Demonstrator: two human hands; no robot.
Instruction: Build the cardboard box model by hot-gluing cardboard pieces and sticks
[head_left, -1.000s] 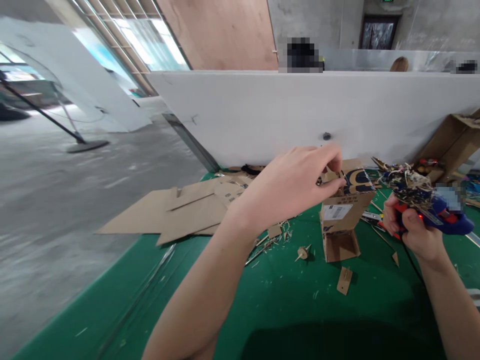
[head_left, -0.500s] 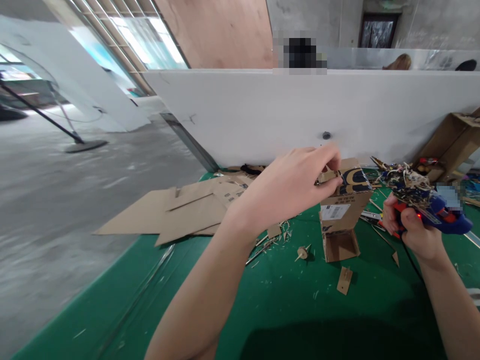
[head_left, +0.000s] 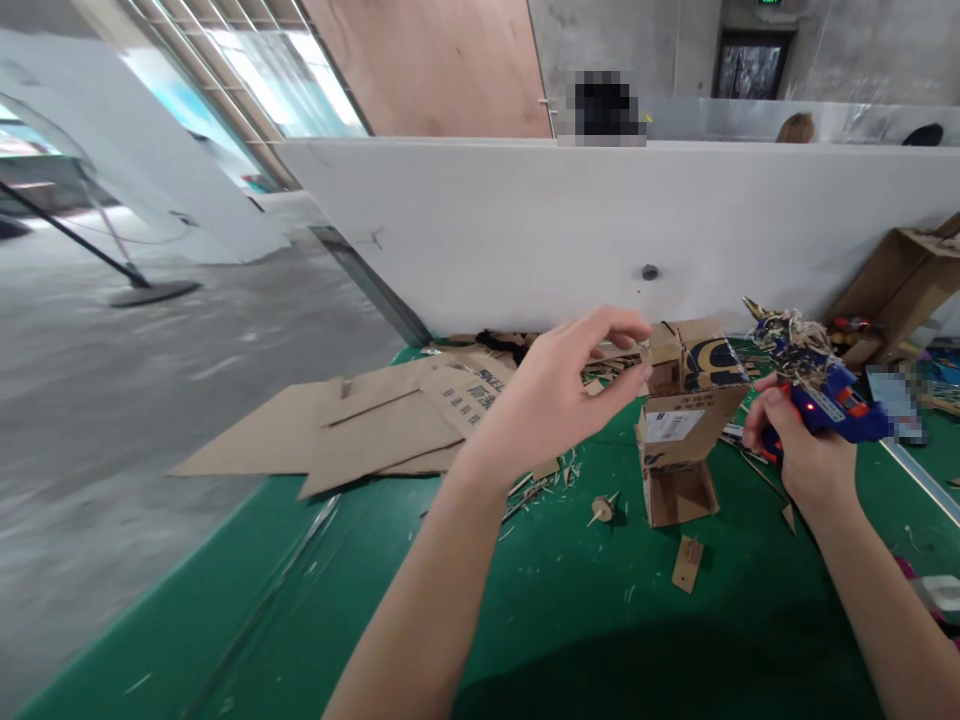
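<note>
My left hand [head_left: 566, 395] is just left of the top of a cardboard box structure [head_left: 694, 425], its thumb and fingers apart with nothing visible between them. The structure stands upright, with a white label on its front and an open compartment at the bottom. Wrapped round the handle of a blue hot glue gun [head_left: 844, 405] is my right hand [head_left: 806, 450]. Stringy glue and debris cling to the gun, whose nozzle points up and left. In front of the structure lie a small cardboard wheel on a stick [head_left: 603, 509] and a cardboard tag [head_left: 687, 564].
Flat cardboard sheets [head_left: 390, 420] lie on the left of the green table [head_left: 337, 600]. Thin sticks and scraps are scattered behind my left wrist. A white partition [head_left: 487, 230] closes off the back, and a larger cardboard box [head_left: 900, 290] leans at the right.
My left hand has drawn back to the left from the top of the cardboard structure and its fingers have spread. My right hand has shifted left and slightly up with the glue gun.
</note>
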